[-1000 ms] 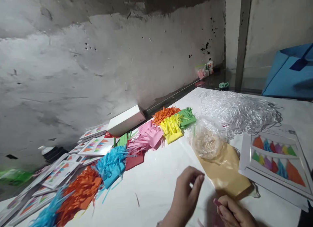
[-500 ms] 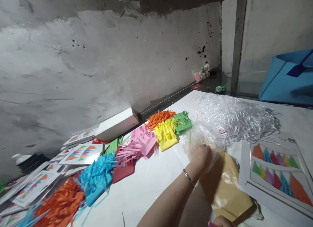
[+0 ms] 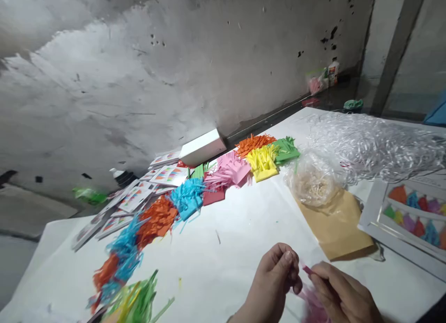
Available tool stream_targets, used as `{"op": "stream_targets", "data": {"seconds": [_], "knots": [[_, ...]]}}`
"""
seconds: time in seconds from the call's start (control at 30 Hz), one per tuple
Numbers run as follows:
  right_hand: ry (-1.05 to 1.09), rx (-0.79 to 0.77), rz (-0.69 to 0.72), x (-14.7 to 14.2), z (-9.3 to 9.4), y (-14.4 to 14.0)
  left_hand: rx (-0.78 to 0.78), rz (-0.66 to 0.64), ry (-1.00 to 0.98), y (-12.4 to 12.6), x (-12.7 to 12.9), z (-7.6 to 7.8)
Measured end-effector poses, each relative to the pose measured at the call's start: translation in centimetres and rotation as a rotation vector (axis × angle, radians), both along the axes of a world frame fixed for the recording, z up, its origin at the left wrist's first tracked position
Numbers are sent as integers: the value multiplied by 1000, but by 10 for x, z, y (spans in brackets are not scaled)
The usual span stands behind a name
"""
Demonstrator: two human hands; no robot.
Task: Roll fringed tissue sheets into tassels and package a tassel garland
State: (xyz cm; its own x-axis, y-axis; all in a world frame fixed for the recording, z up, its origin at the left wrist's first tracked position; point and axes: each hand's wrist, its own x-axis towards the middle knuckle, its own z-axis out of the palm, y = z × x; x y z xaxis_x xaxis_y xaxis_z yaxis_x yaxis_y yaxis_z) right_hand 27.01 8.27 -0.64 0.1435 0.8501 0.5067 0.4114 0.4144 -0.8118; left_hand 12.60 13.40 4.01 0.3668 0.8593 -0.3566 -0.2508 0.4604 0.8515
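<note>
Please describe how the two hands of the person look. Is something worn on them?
Both hands are bare: the left hand and the right hand show no gloves and no rings that I can see. No sleeve reaches the visible wrists. The picture cuts off the forearms at its lower edge, so anything worn higher up is out of view.

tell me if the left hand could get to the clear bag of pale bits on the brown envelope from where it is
Probably yes. The left hand is low on the table, pinching at a pink piece with the right hand. Only bare white tabletop lies between it and the clear bag.
</note>
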Motion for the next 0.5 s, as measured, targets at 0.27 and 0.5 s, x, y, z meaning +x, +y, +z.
{"op": "stream_targets", "data": {"seconds": [0.27, 0.5], "knots": [[-254, -110, 299, -40, 13, -29, 113, 248, 68, -65, -44, -6], [-415, -175, 340, -55, 29, -46, 375, 295, 335, -101, -72, -15]]}}
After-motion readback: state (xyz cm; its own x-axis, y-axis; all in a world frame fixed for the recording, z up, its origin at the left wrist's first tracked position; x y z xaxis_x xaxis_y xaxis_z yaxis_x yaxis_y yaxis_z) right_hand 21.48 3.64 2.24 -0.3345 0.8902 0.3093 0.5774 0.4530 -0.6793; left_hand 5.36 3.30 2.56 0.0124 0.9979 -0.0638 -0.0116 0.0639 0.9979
